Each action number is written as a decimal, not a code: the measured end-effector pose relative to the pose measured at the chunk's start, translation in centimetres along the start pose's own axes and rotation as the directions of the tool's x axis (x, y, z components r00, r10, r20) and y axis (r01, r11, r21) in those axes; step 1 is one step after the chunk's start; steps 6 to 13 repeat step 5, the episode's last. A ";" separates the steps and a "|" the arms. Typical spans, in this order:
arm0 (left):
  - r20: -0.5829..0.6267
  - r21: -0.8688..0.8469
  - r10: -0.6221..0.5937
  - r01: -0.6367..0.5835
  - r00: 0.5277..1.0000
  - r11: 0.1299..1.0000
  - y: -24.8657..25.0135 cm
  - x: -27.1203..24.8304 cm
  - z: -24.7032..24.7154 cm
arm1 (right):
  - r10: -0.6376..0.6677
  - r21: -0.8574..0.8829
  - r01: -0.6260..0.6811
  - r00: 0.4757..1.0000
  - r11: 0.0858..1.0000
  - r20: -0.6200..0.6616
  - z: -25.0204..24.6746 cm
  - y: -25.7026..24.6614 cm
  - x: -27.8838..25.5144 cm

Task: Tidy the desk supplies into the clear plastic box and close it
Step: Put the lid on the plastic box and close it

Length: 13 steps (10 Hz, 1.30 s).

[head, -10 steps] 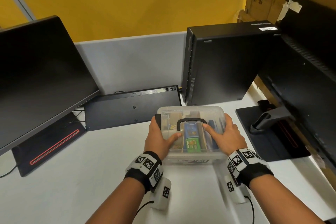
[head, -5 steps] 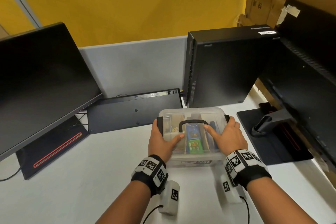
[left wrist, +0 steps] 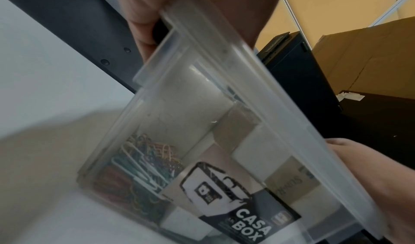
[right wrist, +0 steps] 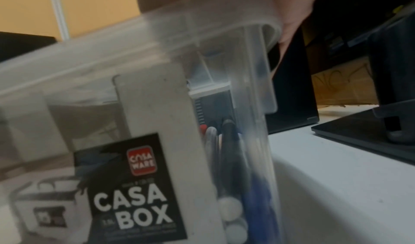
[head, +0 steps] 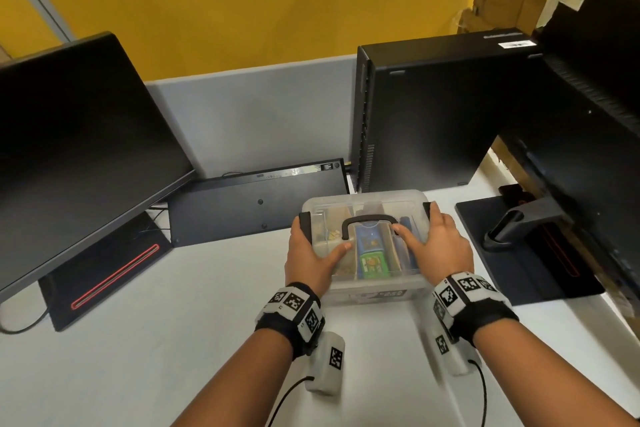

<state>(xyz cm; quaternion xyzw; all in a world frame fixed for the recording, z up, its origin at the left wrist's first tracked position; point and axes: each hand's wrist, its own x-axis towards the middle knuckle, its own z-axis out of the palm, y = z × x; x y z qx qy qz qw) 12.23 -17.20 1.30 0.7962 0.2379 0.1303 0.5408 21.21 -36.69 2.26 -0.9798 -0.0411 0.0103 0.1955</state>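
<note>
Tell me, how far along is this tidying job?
Nearly finished, it seems. The supplies already sit inside the clear plastic box: paper clips, pens. The lid is on. The left hand and right hand grip the box's ends, fingers at the black side latches. Whether those are fully snapped shut I cannot tell; that may be all that remains.

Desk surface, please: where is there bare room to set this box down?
Bare desk lies between the left monitor's base and the clear plastic box. Crowded behind: upturned keyboard and computer tower.
</note>
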 end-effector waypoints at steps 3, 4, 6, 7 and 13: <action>0.176 0.108 0.042 -0.061 0.983 0.992 -1.0 -0.2 -2.2 | -0.056 -0.018 0.056 0.998 0.998 -0.023 0.8 0.3 0.9; 0.190 0.251 -0.042 -0.008 0.981 0.968 -2.5 -2.3 -5.5 | -0.195 -0.044 0.191 0.968 0.981 -0.155 0.4 -0.9 -1.7; 0.166 0.477 -0.132 0.038 0.977 0.878 -7.3 -6.2 -9.6 | -0.517 0.038 0.531 0.838 0.847 -0.173 2.0 -2.6 -7.3; 0.166 0.477 -0.132 0.038 0.977 0.878 -7.3 -6.2 -9.6 | -0.517 0.038 0.531 0.838 0.847 -0.173 2.0 -2.6 -7.3; 0.166 0.477 -0.132 0.038 0.977 0.878 -7.3 -6.2 -9.6 | -0.517 0.038 0.531 0.838 0.847 -0.173 2.0 -2.6 -7.3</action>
